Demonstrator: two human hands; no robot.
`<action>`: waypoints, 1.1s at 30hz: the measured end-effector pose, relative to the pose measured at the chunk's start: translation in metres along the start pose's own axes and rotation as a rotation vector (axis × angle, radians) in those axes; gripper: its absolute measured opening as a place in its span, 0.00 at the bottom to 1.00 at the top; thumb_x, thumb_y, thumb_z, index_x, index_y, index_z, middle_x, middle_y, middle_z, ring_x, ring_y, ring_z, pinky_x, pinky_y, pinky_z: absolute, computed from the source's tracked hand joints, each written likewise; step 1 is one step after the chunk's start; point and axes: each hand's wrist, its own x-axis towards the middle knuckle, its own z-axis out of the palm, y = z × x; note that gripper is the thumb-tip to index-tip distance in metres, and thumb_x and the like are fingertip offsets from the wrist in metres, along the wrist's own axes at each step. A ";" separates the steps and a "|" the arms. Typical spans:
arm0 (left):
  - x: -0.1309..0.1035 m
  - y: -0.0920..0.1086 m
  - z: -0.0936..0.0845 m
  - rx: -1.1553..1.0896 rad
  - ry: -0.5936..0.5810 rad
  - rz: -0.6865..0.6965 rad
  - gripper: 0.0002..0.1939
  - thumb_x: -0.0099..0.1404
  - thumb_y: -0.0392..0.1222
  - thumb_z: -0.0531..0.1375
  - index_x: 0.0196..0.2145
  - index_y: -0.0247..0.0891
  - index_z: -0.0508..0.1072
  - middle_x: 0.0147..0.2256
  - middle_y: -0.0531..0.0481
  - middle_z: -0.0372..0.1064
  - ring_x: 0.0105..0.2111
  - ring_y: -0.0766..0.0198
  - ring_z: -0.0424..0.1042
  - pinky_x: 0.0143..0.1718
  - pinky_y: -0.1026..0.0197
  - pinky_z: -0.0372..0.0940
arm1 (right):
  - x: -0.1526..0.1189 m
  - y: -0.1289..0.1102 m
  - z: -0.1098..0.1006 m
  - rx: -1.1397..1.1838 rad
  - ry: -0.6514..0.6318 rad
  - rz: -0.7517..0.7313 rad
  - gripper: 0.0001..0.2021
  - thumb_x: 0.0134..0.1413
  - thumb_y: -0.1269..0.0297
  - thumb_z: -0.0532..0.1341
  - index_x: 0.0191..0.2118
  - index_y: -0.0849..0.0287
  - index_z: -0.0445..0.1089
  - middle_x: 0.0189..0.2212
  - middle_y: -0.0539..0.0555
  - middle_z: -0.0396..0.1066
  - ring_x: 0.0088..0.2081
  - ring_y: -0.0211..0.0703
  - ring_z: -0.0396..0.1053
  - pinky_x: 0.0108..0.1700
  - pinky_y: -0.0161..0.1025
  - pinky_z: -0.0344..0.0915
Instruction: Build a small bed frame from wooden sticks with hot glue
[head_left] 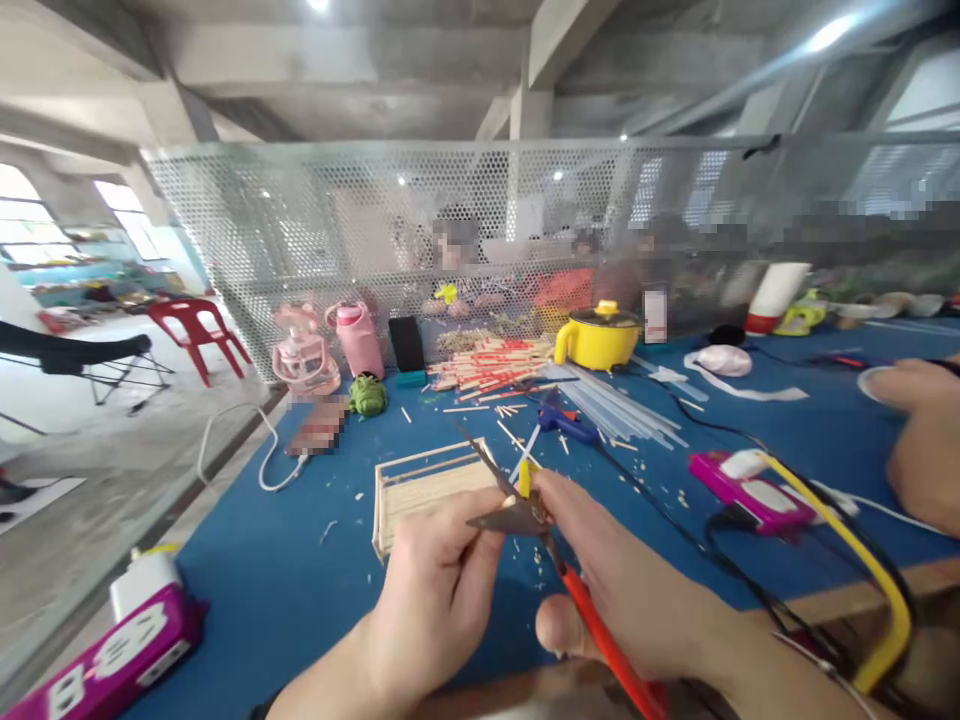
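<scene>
My right hand (600, 550) grips a pair of scissors (517, 515) with a long red handle and dark blades spread apart. My left hand (442, 580) is closed in a pinch beside the blades. A small pale stick end (510, 502) shows between the blades at my left fingertips; the rest of it is hidden by the hand. Just beyond my left hand lies a small rectangular frame of wooden sticks (431, 480) with a slatted base and raised rails. A blue glue gun (566, 418) rests past the scissors, its nozzle pointing left.
Red-tipped sticks (495, 368) are heaped at the back, near a yellow pot (604, 338) and clear glue sticks (615, 400). Magenta power strips (750, 490) (120, 650) lie at both sides, with cables across the right. Another person's hand (922, 430) is at the far right.
</scene>
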 end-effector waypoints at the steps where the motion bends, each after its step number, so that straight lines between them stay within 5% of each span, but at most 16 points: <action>1: 0.003 -0.002 -0.002 0.011 0.005 0.006 0.14 0.64 0.31 0.52 0.42 0.41 0.74 0.37 0.50 0.74 0.34 0.66 0.71 0.37 0.67 0.64 | 0.006 0.001 0.000 -0.022 0.012 0.002 0.25 0.43 0.49 0.64 0.43 0.55 0.56 0.42 0.55 0.61 0.42 0.50 0.60 0.44 0.47 0.60; 10: 0.020 -0.031 -0.017 0.224 0.193 0.107 0.12 0.63 0.30 0.52 0.39 0.39 0.72 0.28 0.51 0.71 0.27 0.67 0.69 0.29 0.67 0.62 | 0.058 0.015 0.005 -0.194 0.190 -0.177 0.25 0.40 0.44 0.64 0.35 0.57 0.54 0.35 0.54 0.59 0.35 0.47 0.58 0.37 0.47 0.60; 18: 0.011 -0.033 -0.010 0.255 0.105 0.156 0.12 0.60 0.27 0.51 0.38 0.38 0.69 0.28 0.52 0.72 0.25 0.69 0.69 0.28 0.68 0.62 | 0.047 0.029 0.012 -0.174 0.149 -0.239 0.30 0.37 0.43 0.65 0.41 0.58 0.55 0.38 0.58 0.58 0.39 0.52 0.58 0.41 0.54 0.60; 27: 0.005 -0.034 -0.006 0.324 0.205 0.158 0.18 0.57 0.24 0.53 0.41 0.39 0.71 0.29 0.51 0.72 0.27 0.66 0.68 0.29 0.66 0.63 | 0.044 0.026 0.010 -0.149 0.076 -0.187 0.27 0.39 0.46 0.65 0.39 0.59 0.55 0.40 0.59 0.58 0.42 0.55 0.59 0.43 0.54 0.60; 33: 0.003 -0.033 -0.006 0.324 0.252 0.104 0.12 0.60 0.28 0.55 0.39 0.37 0.74 0.26 0.50 0.71 0.26 0.66 0.69 0.34 0.64 0.66 | 0.044 0.022 0.013 -0.118 0.085 -0.163 0.24 0.42 0.48 0.64 0.38 0.58 0.56 0.38 0.58 0.61 0.40 0.51 0.61 0.42 0.49 0.61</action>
